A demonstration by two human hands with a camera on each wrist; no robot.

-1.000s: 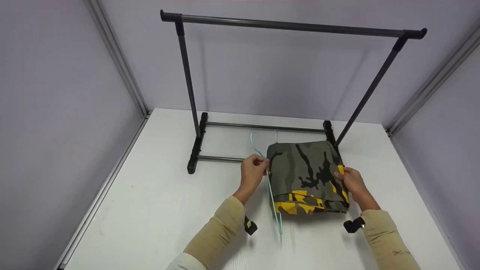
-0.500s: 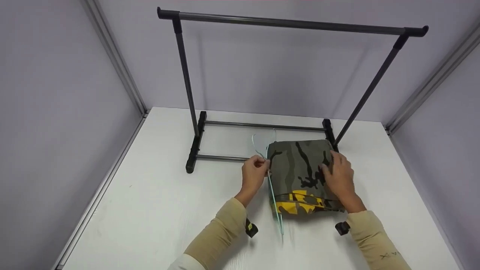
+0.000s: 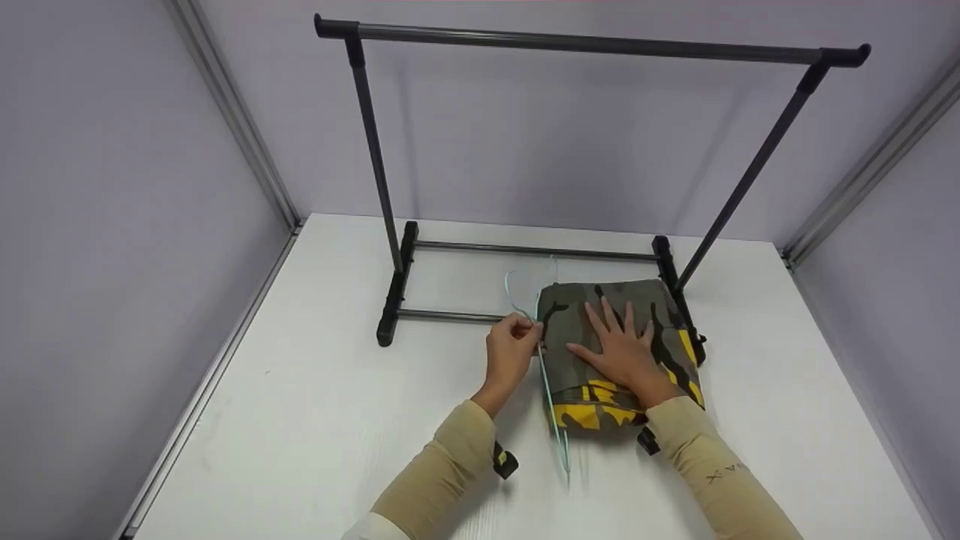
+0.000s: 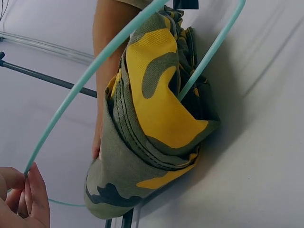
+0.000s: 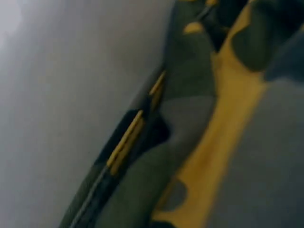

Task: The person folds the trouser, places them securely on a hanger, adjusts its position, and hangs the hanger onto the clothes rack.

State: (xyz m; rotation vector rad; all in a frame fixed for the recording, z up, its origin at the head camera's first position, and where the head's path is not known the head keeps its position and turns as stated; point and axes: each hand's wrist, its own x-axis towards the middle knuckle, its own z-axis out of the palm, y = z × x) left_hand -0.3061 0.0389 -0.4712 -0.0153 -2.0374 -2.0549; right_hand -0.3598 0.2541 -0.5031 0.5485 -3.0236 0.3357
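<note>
My left hand pinches the thin mint-green clothes hanger near the base of its hook, at the garment's left edge. The folded camouflage garment, grey-green with black and yellow patches, lies just right of that wire. In the left wrist view one hanger wire passes in front of the cloth, and another runs into its fold. My right hand lies flat on top of the garment with its fingers spread. Only blurred cloth shows in the right wrist view.
Behind the garment stands a dark metal clothes rack with a high top bar. Its base rests on the white table, and the garment overlaps the base's right part. Pale panels enclose the table.
My right hand has let go of the garment's right edge and moved left onto its top, fingers now spread. The left hand keeps its pinch on the hanger.
</note>
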